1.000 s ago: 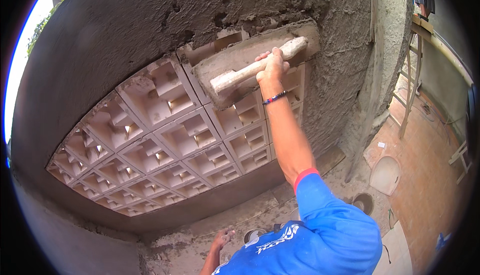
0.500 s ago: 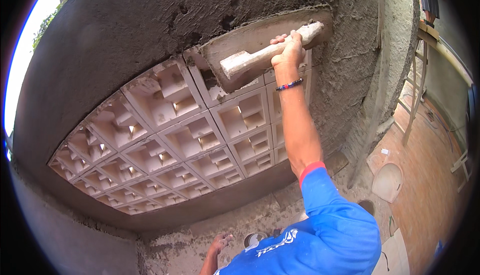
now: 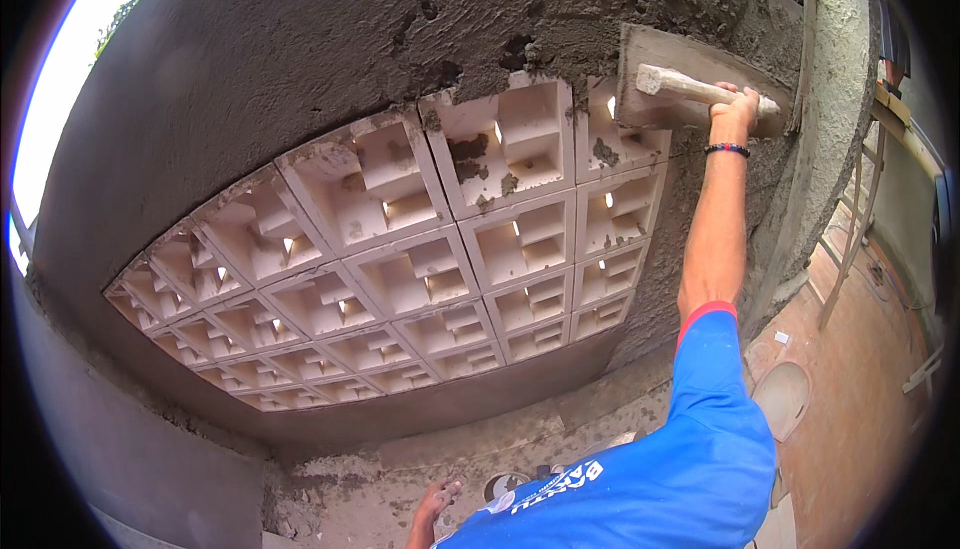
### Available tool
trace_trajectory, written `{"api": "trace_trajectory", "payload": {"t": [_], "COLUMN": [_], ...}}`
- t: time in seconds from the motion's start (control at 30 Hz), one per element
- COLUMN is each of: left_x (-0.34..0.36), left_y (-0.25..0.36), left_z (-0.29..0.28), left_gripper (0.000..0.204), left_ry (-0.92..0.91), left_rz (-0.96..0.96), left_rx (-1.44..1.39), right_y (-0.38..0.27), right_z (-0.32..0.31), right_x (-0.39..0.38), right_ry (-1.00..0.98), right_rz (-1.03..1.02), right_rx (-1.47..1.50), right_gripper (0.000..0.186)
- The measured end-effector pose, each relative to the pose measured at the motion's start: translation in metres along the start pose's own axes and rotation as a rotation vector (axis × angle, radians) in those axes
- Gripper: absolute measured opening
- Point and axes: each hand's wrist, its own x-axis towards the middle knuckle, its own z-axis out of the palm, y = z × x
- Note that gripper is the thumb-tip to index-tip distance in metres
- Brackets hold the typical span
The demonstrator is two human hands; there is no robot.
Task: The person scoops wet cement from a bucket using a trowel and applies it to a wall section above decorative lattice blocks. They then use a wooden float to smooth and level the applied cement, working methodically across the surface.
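My right hand (image 3: 736, 111) is wrapped round the pale wooden handle of a plastering float (image 3: 655, 53). Its wide grey plate lies along the wet plaster wall (image 3: 330, 34), above and right of the vent blocks. The plate's lower left part covers a corner of the end block (image 3: 622, 174). Grey mortar smears cling to the pale vent blocks (image 3: 510, 139) of the top row. Low in the view, my left hand (image 3: 438, 498) hangs away from the wall, its fingers loosely bent and apart, with nothing seen in it.
A rough concrete post edge (image 3: 842, 79) stands right of the float. Beyond it are a wooden trestle (image 3: 853, 219) and tiled floor (image 3: 850, 389). Below the wall, a round container (image 3: 505, 486) sits on mortar-spattered ground. A smooth side wall (image 3: 110, 419) rises at left.
My right hand has swept the float to the right, off the top-row blocks and onto the plaster beside them, uncovering the smeared block faces. The left hand stays low.
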Motion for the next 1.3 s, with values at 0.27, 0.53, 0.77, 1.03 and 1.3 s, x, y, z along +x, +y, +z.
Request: {"api": "trace_trajectory", "payload": {"t": [0.27, 0.53, 0.77, 1.03, 1.3], "left_x": [0.037, 0.05, 0.016, 0.012, 0.001], "left_y": [-0.012, 0.06, 0.085, 0.084, 0.196], "left_z": [-0.021, 0.009, 0.009, 0.008, -0.009], "left_gripper": [0.061, 0.068, 0.07, 0.069, 0.051], "left_ry": [-0.034, -0.052, -0.056, -0.075, 0.166], "left_rz": [-0.029, 0.247, 0.264, 0.192, 0.568], "left_rx": [0.266, 0.304, 0.307, 0.241, 0.263], "right_y": [-0.073, -0.046, -0.014, 0.003, -0.031], "right_z": [-0.028, -0.054, -0.064, -0.023, -0.05], "right_x": [-0.083, -0.157, -0.136, -0.136, -0.107], "right_ry": [-0.795, -1.273, -1.552, -1.479, -1.024], "right_rz": [0.173, -0.318, -0.644, -0.759, -0.365], "right_rx": [-0.4, -1.368, -1.5, -1.447, -1.205], "right_gripper": [0.022, 0.037, 0.047, 0.042, 0.03]}}
